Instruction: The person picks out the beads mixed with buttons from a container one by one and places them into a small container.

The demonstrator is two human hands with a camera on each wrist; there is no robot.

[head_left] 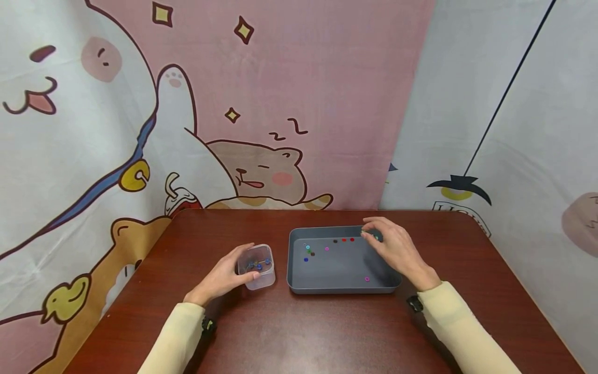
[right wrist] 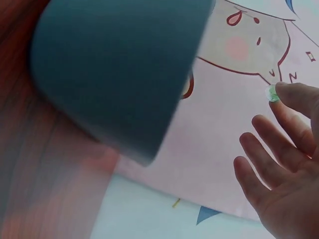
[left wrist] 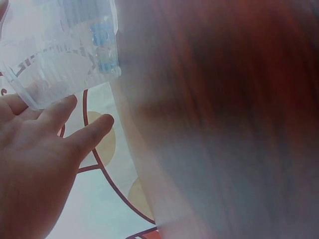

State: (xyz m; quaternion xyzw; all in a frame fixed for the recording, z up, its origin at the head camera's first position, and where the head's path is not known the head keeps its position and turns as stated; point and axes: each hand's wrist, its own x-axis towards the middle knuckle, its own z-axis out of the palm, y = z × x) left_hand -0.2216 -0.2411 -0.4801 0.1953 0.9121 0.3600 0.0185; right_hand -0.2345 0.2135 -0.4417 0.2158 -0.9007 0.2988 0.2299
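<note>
My left hand (head_left: 224, 275) holds a small clear plastic box (head_left: 264, 280), fingers on its far side and thumb on its near side. Several blue beads (head_left: 259, 266) lie inside it. Over the right end of a grey tray (head_left: 343, 289), my right hand (head_left: 397, 249) pinches a small translucent green bead (right wrist: 271, 93) between thumb and index finger, with the other fingers spread. Scattered across the tray floor are several small beads, among them a blue bead (head_left: 306, 259), a red bead (head_left: 344, 240) and a magenta ring-shaped bead (head_left: 366, 279).
Box and tray stand side by side on a dark reddish-brown table (head_left: 327, 332), with a narrow gap between them. Behind the table's far edge hangs a cartoon-printed cloth (head_left: 345, 114). The tray has a low raised wall all round.
</note>
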